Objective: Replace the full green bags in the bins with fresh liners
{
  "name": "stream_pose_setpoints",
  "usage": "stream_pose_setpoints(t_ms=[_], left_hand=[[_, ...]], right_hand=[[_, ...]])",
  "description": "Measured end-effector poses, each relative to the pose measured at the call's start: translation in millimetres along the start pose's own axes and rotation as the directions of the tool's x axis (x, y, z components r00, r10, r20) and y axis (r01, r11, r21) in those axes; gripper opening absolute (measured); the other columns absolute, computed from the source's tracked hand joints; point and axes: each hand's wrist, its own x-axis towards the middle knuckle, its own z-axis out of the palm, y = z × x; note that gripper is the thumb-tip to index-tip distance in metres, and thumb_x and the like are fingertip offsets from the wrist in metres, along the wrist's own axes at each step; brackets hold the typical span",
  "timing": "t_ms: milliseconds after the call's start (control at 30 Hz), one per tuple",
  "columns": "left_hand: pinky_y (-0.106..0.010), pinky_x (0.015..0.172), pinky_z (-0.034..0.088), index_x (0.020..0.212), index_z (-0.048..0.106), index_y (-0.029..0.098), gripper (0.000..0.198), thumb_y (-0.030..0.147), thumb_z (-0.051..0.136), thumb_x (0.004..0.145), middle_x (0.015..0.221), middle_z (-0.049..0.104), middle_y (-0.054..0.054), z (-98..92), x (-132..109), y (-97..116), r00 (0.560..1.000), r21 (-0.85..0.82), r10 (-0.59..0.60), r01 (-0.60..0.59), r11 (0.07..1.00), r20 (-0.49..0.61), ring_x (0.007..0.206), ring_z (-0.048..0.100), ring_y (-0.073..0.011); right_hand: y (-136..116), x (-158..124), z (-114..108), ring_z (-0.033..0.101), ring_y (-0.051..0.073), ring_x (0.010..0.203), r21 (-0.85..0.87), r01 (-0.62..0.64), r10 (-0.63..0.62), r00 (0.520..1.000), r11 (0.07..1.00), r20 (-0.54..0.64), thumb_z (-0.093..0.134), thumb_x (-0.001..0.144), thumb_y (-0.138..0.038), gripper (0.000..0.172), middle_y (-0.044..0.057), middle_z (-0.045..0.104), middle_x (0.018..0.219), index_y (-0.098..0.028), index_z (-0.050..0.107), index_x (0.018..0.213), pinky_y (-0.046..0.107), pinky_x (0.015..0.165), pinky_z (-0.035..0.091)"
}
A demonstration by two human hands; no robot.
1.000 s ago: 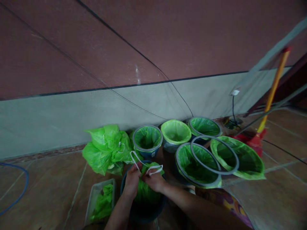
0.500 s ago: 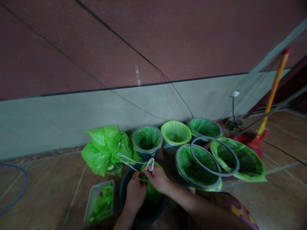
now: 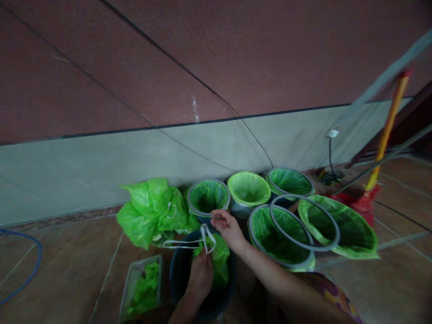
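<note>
My left hand (image 3: 200, 273) is closed on the gathered top of a green garbage bag (image 3: 220, 263). The bag sits inside a dark blue bin (image 3: 176, 269) in front of me. White drawstring loops (image 3: 182, 244) stick out above and to the left of that hand. Just right of the loops is my right hand (image 3: 230, 228), raised over the bin's far side with its fingers loosely curled and apart, holding nothing. Behind it stands a lined bin with a grey rim (image 3: 208, 196).
Tied green bags (image 3: 148, 207) lie by the wall. A clear tub (image 3: 126, 283) at lower left holds green plastic. More lined bins (image 3: 249, 189) stand right, with a loose grey ring (image 3: 305, 222) across two. A red dustpan (image 3: 366, 204) and blue hose (image 3: 38, 256) flank them.
My right hand has let go of the bag top and moved up and right. The left hand keeps its hold, and the white loops now stand free above it.
</note>
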Motion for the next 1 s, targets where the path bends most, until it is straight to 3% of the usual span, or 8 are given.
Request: stream_pose_setpoints(t_ms=[100, 233, 433, 567, 633, 733, 900, 1000], left_hand=[[-0.033, 0.065, 0.043, 0.096, 0.066, 0.016, 0.032, 0.029, 0.037, 0.092, 0.072, 0.068, -0.011, -1.0, -3.8, 0.8, 0.998, 0.157, 0.021, -0.03, 0.987, 0.061, 0.064, 0.064, -0.0233], [-0.036, 0.072, 0.047, 0.099, 0.066, 0.014, 0.035, 0.025, 0.034, 0.092, 0.084, 0.072, -0.017, 4.0, -6.1, -1.3, 0.987, 0.198, 0.053, -0.082, 0.977, 0.149, 0.076, 0.069, -0.0264], [-0.04, 0.08, 0.049, 0.092, 0.072, 0.015, 0.041, 0.023, 0.032, 0.091, 0.091, 0.075, -0.02, 4.3, -10.6, -6.4, 0.958, 0.299, 0.1, -0.181, 0.937, 0.267, 0.086, 0.07, -0.0306], [-0.038, 0.085, 0.048, 0.104, 0.071, 0.018, 0.037, 0.024, 0.036, 0.092, 0.099, 0.075, -0.015, -0.6, -15.8, -15.3, 0.914, 0.245, 0.205, -0.301, 0.922, 0.351, 0.093, 0.069, -0.029], [-0.038, 0.085, 0.047, 0.102, 0.07, 0.017, 0.036, 0.022, 0.036, 0.091, 0.098, 0.075, -0.016, -2.4, -18.1, -18.8, 0.893, 0.265, 0.216, -0.336, 0.904, 0.396, 0.093, 0.069, -0.029], [-0.035, 0.081, 0.047, 0.099, 0.067, 0.02, 0.033, 0.022, 0.035, 0.092, 0.096, 0.075, -0.013, -7.2, -18.0, -15.7, 0.885, 0.239, 0.208, -0.328, 0.914, 0.417, 0.089, 0.069, -0.0259], [-0.032, 0.083, 0.048, 0.109, 0.064, 0.018, 0.035, 0.021, 0.032, 0.095, 0.099, 0.075, -0.011, -30.8, -5.5, 6.4, 0.985, 0.328, 0.039, -0.092, 0.94, 0.165, 0.09, 0.07, -0.0225], [-0.031, 0.085, 0.049, 0.119, 0.061, 0.016, 0.039, 0.019, 0.029, 0.097, 0.105, 0.075, -0.013, -46.6, 3.9, 8.4, 0.993, 0.471, -0.114, 0.11, 0.875, -0.02, 0.097, 0.071, -0.0212]], right_hand=[[18.4, 9.6, -1.6, 0.067, 0.025, 0.102, -0.304, -0.085, 0.082, 0.996, 0.949, -0.025, 0.065, 0.082, -0.04, 0.043, 0.014, 0.068, 0.119, -0.017, 0.063, 0.118, 0.04, 0.093, 0.051], [28.8, -3.7, 7.9, 0.059, 0.032, 0.124, -0.538, 0.1, 0.054, 0.963, 0.837, 0.263, 0.07, 0.079, -0.046, 0.06, 0.02, 0.064, 0.129, -0.011, 0.062, 0.127, 0.041, 0.107, 0.045], [22.2, -7.7, 19.4, 0.066, 0.03, 0.111, -0.586, 0.149, 0.183, 0.865, 0.796, 0.468, 0.069, 0.079, -0.05, 0.063, 0.016, 0.071, 0.117, -0.013, 0.063, 0.129, 0.036, 0.095, 0.05], [30.5, -6.2, 26.3, 0.067, 0.03, 0.102, -0.614, 0.068, 0.269, 0.856, 0.786, 0.44, 0.083, 0.064, -0.04, 0.072, 0.015, 0.072, 0.111, -0.012, 0.064, 0.127, 0.035, 0.086, 0.05], [37.6, -6.7, 30.6, 0.068, 0.028, 0.093, -0.599, 0.002, 0.281, 0.881, 0.801, 0.38, 0.085, 0.056, -0.024, 0.051, 0.012, 0.074, 0.096, -0.013, 0.074, 0.104, 0.032, 0.079, 0.05], [45.0, -3.4, 36.8, 0.066, 0.019, 0.068, -0.546, -0.072, 0.286, 0.904, 0.834, 0.318, 0.072, 0.068, -0.014, 0.004, 0.004, 0.067, 0.064, -0.015, 0.068, 0.065, 0.027, 0.064, 0.047], [35.2, 10.8, 41.0, 0.056, 0.012, 0.049, 0.012, -0.336, 0.334, 0.939, 0.942, 0.082, 0.046, 0.093, -0.033, 0.025, -0.002, 0.058, 0.05, -0.017, 0.06, 0.079, 0.022, 0.05, 0.042], [18.5, 15.6, 38.2, 0.054, 0.011, 0.046, 0.507, -0.354, 0.421, 0.907, 0.786, -0.021, 0.056, 0.09, -0.039, 0.024, -0.004, 0.055, 0.047, -0.018, 0.055, 0.078, 0.023, 0.052, 0.045]])
